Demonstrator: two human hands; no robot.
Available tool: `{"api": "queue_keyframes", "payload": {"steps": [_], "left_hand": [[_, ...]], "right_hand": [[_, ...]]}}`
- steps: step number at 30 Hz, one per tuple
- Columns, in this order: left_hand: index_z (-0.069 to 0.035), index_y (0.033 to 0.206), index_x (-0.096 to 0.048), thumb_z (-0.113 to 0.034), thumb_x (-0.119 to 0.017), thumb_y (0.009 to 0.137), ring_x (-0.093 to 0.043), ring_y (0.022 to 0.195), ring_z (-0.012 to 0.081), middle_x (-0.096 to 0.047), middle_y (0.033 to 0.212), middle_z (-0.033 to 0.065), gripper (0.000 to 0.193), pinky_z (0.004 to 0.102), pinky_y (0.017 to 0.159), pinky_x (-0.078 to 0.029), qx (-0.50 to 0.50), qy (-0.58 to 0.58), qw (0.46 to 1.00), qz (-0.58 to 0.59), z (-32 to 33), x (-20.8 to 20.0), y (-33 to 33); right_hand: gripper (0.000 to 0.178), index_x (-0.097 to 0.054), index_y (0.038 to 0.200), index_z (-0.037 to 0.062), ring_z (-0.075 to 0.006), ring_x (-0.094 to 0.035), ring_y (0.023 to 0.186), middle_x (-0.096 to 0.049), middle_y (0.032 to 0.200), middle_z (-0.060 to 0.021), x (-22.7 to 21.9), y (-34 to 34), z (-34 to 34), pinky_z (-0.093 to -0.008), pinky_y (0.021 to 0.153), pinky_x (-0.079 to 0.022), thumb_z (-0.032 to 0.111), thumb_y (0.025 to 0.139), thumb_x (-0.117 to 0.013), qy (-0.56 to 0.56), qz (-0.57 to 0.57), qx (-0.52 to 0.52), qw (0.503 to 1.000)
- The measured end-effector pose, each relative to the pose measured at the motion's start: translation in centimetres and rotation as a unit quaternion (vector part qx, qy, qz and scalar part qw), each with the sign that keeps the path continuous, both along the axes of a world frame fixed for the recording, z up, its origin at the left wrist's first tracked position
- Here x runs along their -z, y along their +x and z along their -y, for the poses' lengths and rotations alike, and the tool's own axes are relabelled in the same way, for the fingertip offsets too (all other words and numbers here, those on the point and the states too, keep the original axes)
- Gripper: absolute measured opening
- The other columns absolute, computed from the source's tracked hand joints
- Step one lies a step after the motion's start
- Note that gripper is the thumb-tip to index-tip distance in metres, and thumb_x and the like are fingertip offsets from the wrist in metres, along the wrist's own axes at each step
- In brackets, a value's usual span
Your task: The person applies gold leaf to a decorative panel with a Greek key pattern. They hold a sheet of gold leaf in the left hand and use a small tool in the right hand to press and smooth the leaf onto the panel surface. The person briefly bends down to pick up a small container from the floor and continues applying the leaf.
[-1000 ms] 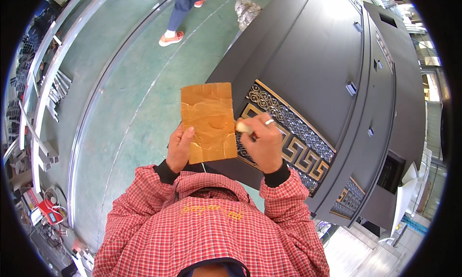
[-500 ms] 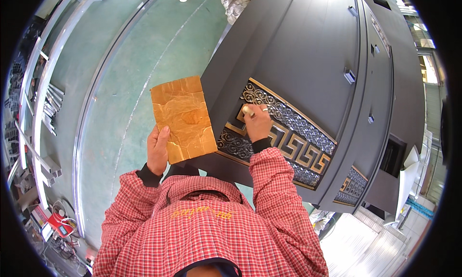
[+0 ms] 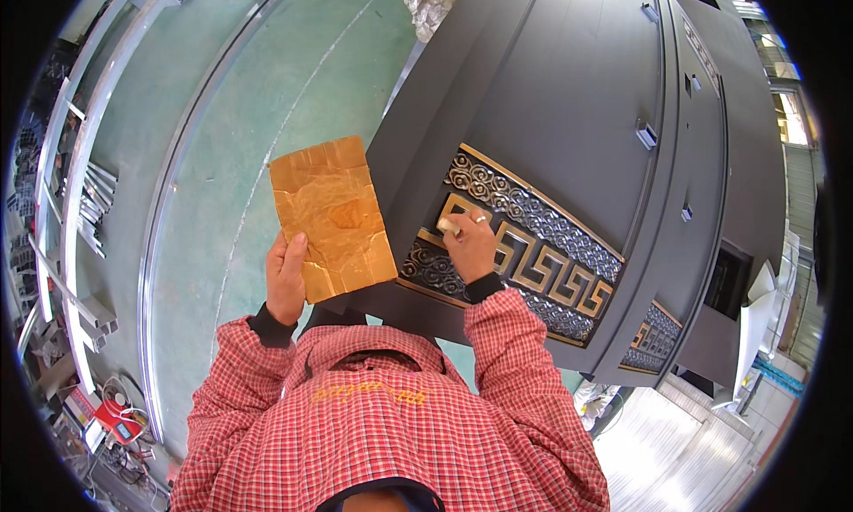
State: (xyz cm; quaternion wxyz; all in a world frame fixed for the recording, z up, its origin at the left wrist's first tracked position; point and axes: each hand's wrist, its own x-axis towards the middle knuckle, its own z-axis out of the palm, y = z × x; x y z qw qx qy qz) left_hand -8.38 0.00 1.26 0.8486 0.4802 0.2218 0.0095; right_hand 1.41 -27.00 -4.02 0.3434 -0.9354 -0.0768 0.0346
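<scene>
My left hand (image 3: pixel 286 279) grips the lower left edge of a gold-smeared cardboard sheet (image 3: pixel 329 210), thumb on top. A darker wet-looking patch lies near the sheet's middle. My right hand (image 3: pixel 473 250) pinches a small pale wad (image 3: pixel 449 226), perhaps sponge or cloth; its exact kind is unclear. That wad is against the left end of the raised gold key pattern (image 3: pixel 555 276), which my fingers partly cover. Above and below the pattern run bands of dark scrollwork (image 3: pixel 524 201) with gold edging. All of this ornament is set in a large dark grey door panel (image 3: pixel 551 94).
More dark panels with small metal brackets (image 3: pixel 646 134) extend to the right, one bearing a second ornament (image 3: pixel 651 336). Metal profiles (image 3: pixel 98 183) stand along the left. A red device (image 3: pixel 118 421) with cables sits at lower left. Crumpled wrapping (image 3: pixel 431 5) lies beyond the panel.
My right hand has moved slightly down and left over the key pattern, uncovering more gold at its upper left corner. The cardboard has shifted a little left and up. A foot at the top has left view.
</scene>
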Motion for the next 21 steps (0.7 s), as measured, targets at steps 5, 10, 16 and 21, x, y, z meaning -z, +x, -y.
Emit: {"api": "queue_keyframes", "payload": {"steps": [5, 10, 16, 21], "left_hand": [[0.002, 0.128, -0.045, -0.017, -0.042, 0.099, -0.055, 0.105, 0.0124, -0.057, 0.118, 0.0056, 0.035, 0.027, 0.09, -0.044, 0.008, 0.003, 1.0, -0.001, -0.1, 0.0, 0.0], [0.002, 0.127, -0.046, -0.017, -0.042, 0.099, -0.055, 0.104, 0.0124, -0.057, 0.118, 0.0059, 0.034, 0.027, 0.09, -0.044, 0.0, 0.009, 1.0, -0.011, -0.2, 0.0, 0.0], [0.002, 0.125, -0.047, -0.017, -0.042, 0.099, -0.056, 0.102, 0.0128, -0.057, 0.117, 0.0062, 0.033, 0.0268, 0.088, -0.045, 0.019, 0.011, 1.0, -0.007, 0.1, -0.1, 0.5], [0.002, 0.124, -0.048, -0.018, -0.042, 0.099, -0.057, 0.102, 0.0132, -0.057, 0.117, 0.0066, 0.033, 0.0268, 0.088, -0.045, 0.017, 0.011, 1.0, -0.012, -0.1, -0.5, 0.6]], "right_hand": [[0.019, -0.066, 0.092, 0.0072, -0.028, -0.06, 0.072, -0.056, 0.09, -0.0091, -0.6, 0.2, -0.2, -0.0367, 0.064, -0.049, 0.007, 0.073, -0.065, 0.005, -0.024, 0.016, 1.0], [0.018, -0.065, 0.091, 0.0084, -0.029, -0.06, 0.075, -0.056, 0.091, -0.0091, -0.3, -0.6, 2.3, -0.0373, 0.066, -0.05, 0.007, 0.073, -0.066, -0.08, 0.02, 0.025, 0.996], [0.018, -0.068, 0.09, 0.0109, -0.0286, -0.061, 0.078, -0.057, 0.091, -0.0088, -0.6, -0.6, -0.1, -0.037, 0.066, -0.051, 0.008, 0.072, -0.066, -0.022, 0.018, 0.022, 0.999], [0.02, -0.067, 0.093, 0.0102, -0.029, -0.06, 0.077, -0.056, 0.09, -0.0083, -0.9, -1.1, 2.1, -0.0378, 0.066, -0.05, 0.008, 0.073, -0.065, -0.062, 0.013, 0.064, 0.996]]}}
